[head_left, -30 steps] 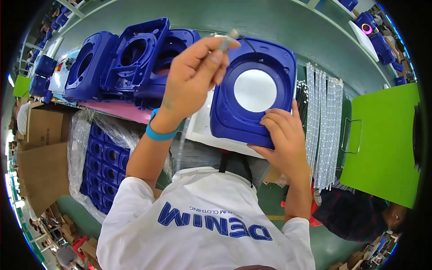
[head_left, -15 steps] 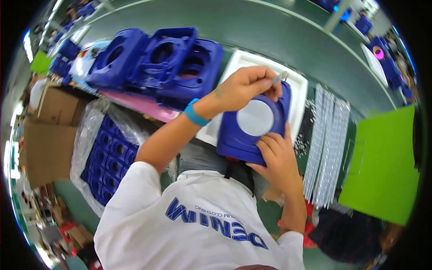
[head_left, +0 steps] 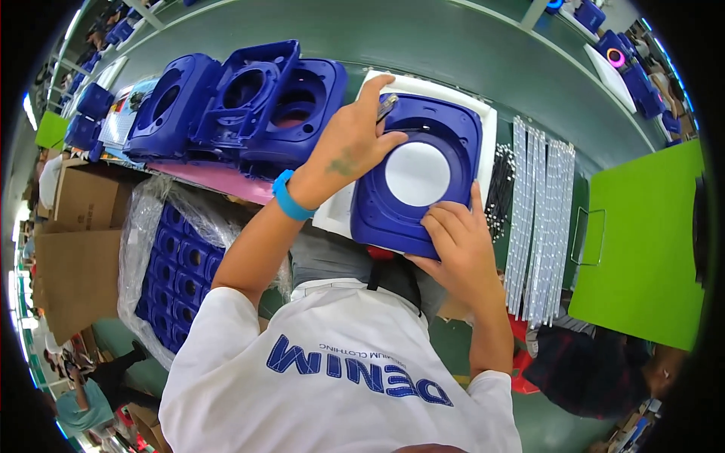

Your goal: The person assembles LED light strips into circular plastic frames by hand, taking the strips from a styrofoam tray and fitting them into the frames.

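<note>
A blue plastic housing (head_left: 464, 143) with a round opening rests on a white tray (head_left: 487, 136); a white round surface (head_left: 418, 174) shows in its middle. My right hand (head_left: 457, 241) grips the housing's near right corner, fingers over the front and thumb at the lower edge. At the far left corner, my left hand (head_left: 351, 136) holds a small silver and dark metal tool (head_left: 387, 107), its exact kind unclear. The left index finger points away from me, and the thumb lies near the housing's rim.
More blue housings (head_left: 170, 106) stand at the left on a pink sheet (head_left: 219, 180). Below them is a plastic-lined box of blue parts (head_left: 181, 260). Black wires (head_left: 500, 189) and white LED strips (head_left: 536, 226) lie to the right, beside a green panel (head_left: 642, 241).
My left hand has moved leftward from over the housing to its far left corner with the metal tool. The housing now lies more exposed; my right hand keeps its grip.
</note>
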### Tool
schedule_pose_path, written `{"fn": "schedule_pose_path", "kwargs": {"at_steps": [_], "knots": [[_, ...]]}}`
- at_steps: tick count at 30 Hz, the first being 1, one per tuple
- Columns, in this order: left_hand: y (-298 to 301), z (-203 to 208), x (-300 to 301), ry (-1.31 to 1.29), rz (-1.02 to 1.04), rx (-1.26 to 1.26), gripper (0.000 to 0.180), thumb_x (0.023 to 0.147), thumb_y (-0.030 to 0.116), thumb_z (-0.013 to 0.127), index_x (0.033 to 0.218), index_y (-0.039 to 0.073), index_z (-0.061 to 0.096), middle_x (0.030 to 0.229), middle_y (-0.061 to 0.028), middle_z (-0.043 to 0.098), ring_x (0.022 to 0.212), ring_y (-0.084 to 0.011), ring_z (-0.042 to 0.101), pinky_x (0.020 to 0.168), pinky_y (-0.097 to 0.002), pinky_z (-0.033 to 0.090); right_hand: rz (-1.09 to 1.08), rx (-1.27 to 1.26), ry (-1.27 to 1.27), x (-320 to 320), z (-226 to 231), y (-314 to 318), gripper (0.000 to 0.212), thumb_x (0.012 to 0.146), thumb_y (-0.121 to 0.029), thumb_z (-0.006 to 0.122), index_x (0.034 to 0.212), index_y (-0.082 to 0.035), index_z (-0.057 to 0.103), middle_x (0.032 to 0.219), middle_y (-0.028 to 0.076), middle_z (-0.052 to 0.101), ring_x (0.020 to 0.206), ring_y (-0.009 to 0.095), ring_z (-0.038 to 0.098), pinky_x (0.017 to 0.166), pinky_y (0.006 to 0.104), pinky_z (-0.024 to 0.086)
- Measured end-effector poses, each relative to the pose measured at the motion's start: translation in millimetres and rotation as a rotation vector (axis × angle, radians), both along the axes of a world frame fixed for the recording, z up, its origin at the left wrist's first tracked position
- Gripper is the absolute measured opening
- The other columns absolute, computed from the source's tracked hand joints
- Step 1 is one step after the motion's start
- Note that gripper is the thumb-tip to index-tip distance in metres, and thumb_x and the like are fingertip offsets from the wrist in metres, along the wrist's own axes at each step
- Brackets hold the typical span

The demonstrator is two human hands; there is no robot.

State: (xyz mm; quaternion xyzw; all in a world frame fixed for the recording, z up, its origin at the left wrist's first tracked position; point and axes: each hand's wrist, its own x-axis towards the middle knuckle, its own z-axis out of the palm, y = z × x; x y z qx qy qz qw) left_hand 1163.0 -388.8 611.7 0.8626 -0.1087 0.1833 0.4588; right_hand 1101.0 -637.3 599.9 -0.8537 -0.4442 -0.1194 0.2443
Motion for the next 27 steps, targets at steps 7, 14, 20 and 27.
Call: {"fn": "schedule_pose_path", "kwargs": {"at_steps": [7,14,20,27], "knots": [[-16.3,-12.6,4.8,-0.177,0.021,0.537,0.022,0.083,0.011,0.08,0.102,0.005,0.073,0.086,-0.0116,0.065,0.076,-0.0326,0.067,0.065,-0.0433,0.053,0.003,-0.02,-0.006,-4.1,-4.6,-2.8,0.06,0.059,-0.023,0.093,0.108,0.001,0.068,0.108,0.01,0.068,0.112,0.027,0.064,0.122,0.0721,0.027],[-29.6,-19.1,10.9,-0.209,0.067,0.497,0.012,0.086,0.011,0.078,0.096,0.006,0.075,0.083,-0.0101,0.065,0.073,-0.0339,0.067,0.062,-0.0436,0.052,0.02,-0.013,0.025,-4.4,-8.1,-0.9,0.059,0.061,-0.025,0.092,0.108,0.0,0.068,0.109,0.009,0.068,0.112,0.027,0.064,0.122,0.0718,0.026],[-26.2,-24.6,9.1,-0.23,0.095,0.362,0.009,0.088,0.012,0.077,0.094,0.004,0.075,0.08,-0.0113,0.065,0.07,-0.0338,0.065,0.059,-0.0424,0.051,0.012,0.017,0.064,-0.9,-11.0,-7.0,0.059,0.061,-0.025,0.092,0.109,-0.001,0.068,0.11,0.009,0.067,0.112,0.027,0.063,0.122,0.0705,0.027],[-26.1,-28.7,6.0,-0.211,-0.034,0.267,0.01,0.087,0.005,0.077,0.094,-0.001,0.072,0.073,-0.011,0.056,0.061,-0.0271,0.056,0.056,-0.0381,0.045,0.0,0.033,0.098,-4.0,-12.7,-12.1,0.06,0.059,-0.026,0.093,0.108,-0.003,0.068,0.109,0.009,0.069,0.111,0.029,0.066,0.122,0.0696,0.029]]}}
